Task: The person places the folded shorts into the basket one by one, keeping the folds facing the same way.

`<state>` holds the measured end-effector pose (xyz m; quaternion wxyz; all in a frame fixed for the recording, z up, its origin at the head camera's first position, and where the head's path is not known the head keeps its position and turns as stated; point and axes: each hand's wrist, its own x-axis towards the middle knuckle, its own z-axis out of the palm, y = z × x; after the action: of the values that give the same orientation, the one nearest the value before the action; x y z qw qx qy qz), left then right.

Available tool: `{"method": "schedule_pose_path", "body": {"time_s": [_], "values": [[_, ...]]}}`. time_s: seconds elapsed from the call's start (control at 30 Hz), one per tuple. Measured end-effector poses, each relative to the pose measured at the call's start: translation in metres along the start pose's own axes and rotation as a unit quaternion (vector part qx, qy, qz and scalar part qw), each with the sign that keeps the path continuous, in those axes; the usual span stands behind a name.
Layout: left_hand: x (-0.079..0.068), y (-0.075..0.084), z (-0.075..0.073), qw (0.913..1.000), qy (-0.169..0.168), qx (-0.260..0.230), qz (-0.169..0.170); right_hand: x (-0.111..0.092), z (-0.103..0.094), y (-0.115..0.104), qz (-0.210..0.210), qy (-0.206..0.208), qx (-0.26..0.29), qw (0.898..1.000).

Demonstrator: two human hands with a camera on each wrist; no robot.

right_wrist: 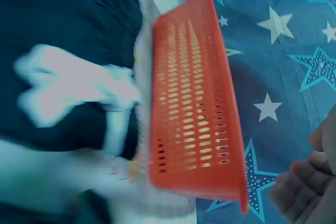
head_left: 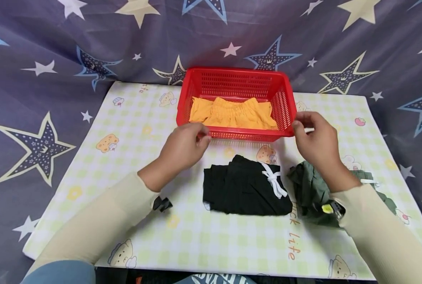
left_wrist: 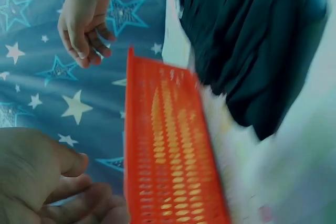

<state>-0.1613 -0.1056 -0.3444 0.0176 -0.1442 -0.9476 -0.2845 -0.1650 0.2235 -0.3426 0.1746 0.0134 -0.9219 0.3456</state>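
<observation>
A red plastic basket [head_left: 232,133] stands at the back of the table, with a folded orange-yellow garment [head_left: 237,114] lying in it. At the basket's front left corner is my left hand [head_left: 184,148], its fingers loosely bent and holding nothing. My right hand [head_left: 317,136] is by the front right corner; in the right wrist view its loosely curled fingers [right_wrist: 302,182] show apart from the basket wall. Nearer me lies a folded black garment [head_left: 239,189] with a tied white drawstring [head_left: 274,181]. Under my right forearm is a crumpled dark green garment [head_left: 308,189], partly hidden.
A light green checked cloth [head_left: 107,189] with cartoon prints covers the table [head_left: 196,252]. Behind the basket and at both sides hangs a dark blue curtain [head_left: 125,43] with stars. The basket's back rim is close to the curtain.
</observation>
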Motion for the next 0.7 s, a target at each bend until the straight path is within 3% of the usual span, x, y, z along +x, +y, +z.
{"method": "schedule_pose_path", "body": {"time_s": [0.1, 0.2, 0.27, 0.33, 0.43, 0.5, 0.6, 0.7], "values": [[-0.014, -0.008, 0.007, 0.9968, -0.053, -0.046, -0.039, -0.022, -0.005, 0.006, 0.027, -0.034, -0.009, 0.999], [-0.024, -0.018, 0.014, 0.9862, -0.118, -0.073, -0.09, -0.04, -0.007, 0.014, 0.071, -0.107, -0.003, 0.992], [-0.029, -0.023, 0.019, 0.9779, -0.158, -0.077, -0.113, -0.05, -0.007, 0.019, 0.107, -0.172, 0.025, 0.979], [-0.033, -0.029, 0.024, 0.9722, -0.187, -0.072, -0.122, -0.058, -0.005, 0.023, 0.14, -0.235, 0.071, 0.959], [-0.038, -0.033, 0.031, 0.9695, -0.201, -0.067, -0.123, -0.067, 0.0, 0.027, 0.185, -0.306, 0.127, 0.925], [-0.041, -0.034, 0.034, 0.9666, -0.206, -0.084, -0.127, -0.072, 0.002, 0.03, 0.201, -0.337, 0.141, 0.909], [-0.044, -0.032, 0.038, 0.955, -0.216, -0.134, -0.153, -0.077, 0.005, 0.034, 0.208, -0.361, 0.134, 0.899], [-0.046, -0.03, 0.041, 0.9391, -0.221, -0.189, -0.183, -0.08, 0.007, 0.038, 0.204, -0.366, 0.123, 0.899]]}}
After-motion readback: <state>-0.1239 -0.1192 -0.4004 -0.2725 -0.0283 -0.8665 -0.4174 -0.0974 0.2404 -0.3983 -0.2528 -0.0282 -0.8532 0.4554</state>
